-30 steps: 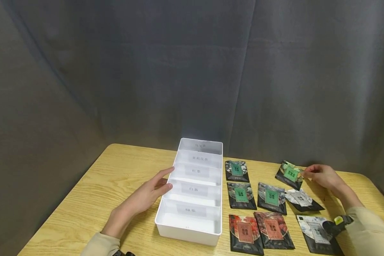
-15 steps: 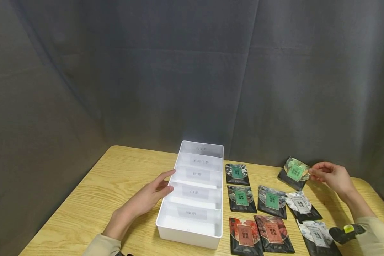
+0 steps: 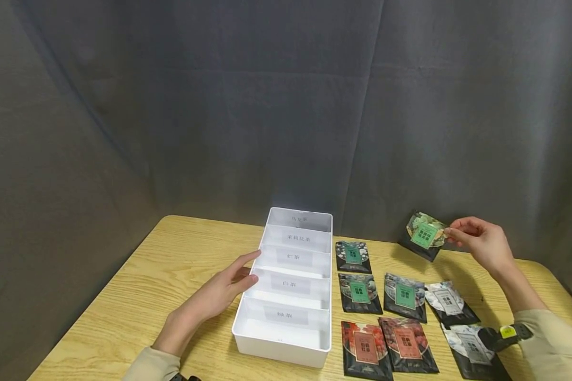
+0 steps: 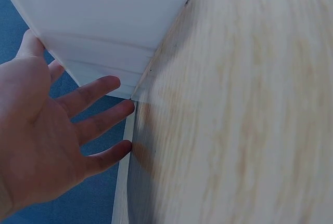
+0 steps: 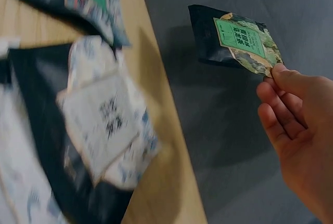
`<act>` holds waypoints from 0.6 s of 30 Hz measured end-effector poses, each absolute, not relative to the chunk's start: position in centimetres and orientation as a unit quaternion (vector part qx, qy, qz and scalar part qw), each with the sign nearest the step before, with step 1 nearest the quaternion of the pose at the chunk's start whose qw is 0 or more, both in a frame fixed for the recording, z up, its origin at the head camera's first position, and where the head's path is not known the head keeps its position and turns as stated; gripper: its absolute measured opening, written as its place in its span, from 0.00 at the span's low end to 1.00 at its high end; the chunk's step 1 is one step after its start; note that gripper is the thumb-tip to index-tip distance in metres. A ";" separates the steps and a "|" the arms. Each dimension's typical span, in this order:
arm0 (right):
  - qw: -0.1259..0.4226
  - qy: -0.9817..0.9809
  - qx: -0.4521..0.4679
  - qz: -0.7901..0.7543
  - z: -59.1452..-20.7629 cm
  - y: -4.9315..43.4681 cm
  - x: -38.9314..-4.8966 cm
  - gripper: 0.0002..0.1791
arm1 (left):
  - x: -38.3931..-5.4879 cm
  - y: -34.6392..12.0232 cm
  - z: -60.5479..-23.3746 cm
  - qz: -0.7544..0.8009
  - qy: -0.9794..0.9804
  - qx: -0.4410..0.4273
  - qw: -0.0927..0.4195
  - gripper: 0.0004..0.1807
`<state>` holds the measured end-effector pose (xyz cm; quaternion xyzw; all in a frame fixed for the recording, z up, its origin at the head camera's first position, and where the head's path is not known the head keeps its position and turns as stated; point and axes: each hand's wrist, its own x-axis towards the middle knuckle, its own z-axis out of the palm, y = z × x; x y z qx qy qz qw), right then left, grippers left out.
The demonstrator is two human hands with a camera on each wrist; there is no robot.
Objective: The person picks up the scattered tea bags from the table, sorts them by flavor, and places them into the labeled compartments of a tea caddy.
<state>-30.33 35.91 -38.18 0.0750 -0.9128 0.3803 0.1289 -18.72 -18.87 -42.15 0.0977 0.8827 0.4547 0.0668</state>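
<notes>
Thumb and fingers of my right hand pinch one edge of a tea sachet with a bright green label, raised above the back of the table. In the right wrist view that sachet hangs tilted from the fingertips. My left hand rests at the left side of a white divided box, fingers spread and fairly straight. The left wrist view has the thumb on the edge of the box and the other fingers along its side. Labelled compartments fill the box from back to front.
Right of the box lie green-labelled sachets, red-labelled sachets and white-labelled sachets. They rest on a wooden table. A dark grey curtain hangs behind the table's back edge.
The right hand has lifted the green-labelled sachet off the table, first slightly right, then up and to the left. The left hand has stayed at the box.
</notes>
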 end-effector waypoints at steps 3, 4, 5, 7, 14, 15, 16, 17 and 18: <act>0.138 -0.915 0.078 0.371 -37.4 34.8 -30.4 0.17 | -18.8 -18.9 -42.1 0.455 0.882 0.098 0.068 0.30; 0.141 -0.915 0.079 0.369 -37.1 34.5 -30.4 0.17 | -18.8 -18.9 -42.1 0.456 0.882 0.098 0.068 0.30; 0.145 -0.916 0.081 0.366 -36.8 34.1 -30.4 0.17 | -18.8 -18.9 -42.1 0.455 0.882 0.099 0.069 0.30; 0.153 -0.915 0.085 0.364 -36.3 33.5 -30.5 0.16 | -18.8 -18.9 -42.1 0.455 0.882 0.100 0.069 0.31; 0.176 -0.909 0.105 0.364 -34.7 31.1 -30.4 0.14 | -18.8 -18.9 -42.1 0.456 0.882 0.098 0.069 0.30; 0.179 -0.907 0.108 0.366 -34.5 30.7 -30.4 0.14 | -18.8 -18.9 -42.1 0.457 0.881 0.098 0.069 0.30; 0.182 -0.906 0.110 0.367 -34.2 30.3 -30.4 0.14 | -18.8 -18.9 -42.1 0.457 0.881 0.097 0.070 0.30; 0.184 -0.904 0.112 0.368 -34.0 29.9 -30.3 0.14 | -18.8 -18.9 -42.1 0.457 0.881 0.097 0.070 0.30; 0.188 -0.903 0.114 0.369 -33.8 29.4 -30.3 0.14 | -18.7 -18.9 -42.1 0.458 0.881 0.097 0.070 0.30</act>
